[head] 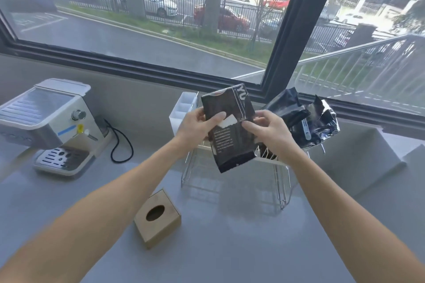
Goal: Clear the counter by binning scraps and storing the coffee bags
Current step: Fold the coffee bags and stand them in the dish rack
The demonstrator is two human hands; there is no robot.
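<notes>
Black coffee bag held between both hands above the wire rack, left hand and right hand pinching it.

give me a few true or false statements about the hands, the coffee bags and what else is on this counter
1. Both hands hold one dark coffee bag, the left hand and right hand at its sides. True.
2. The held bag lies flat on the counter. False: it is lifted above the wire rack.
3. More crumpled dark bags sit at the rack's right end. True.
4. The tissue box stands on the coffee machine. False: it sits on the counter; the coffee machine stands far left.
</notes>
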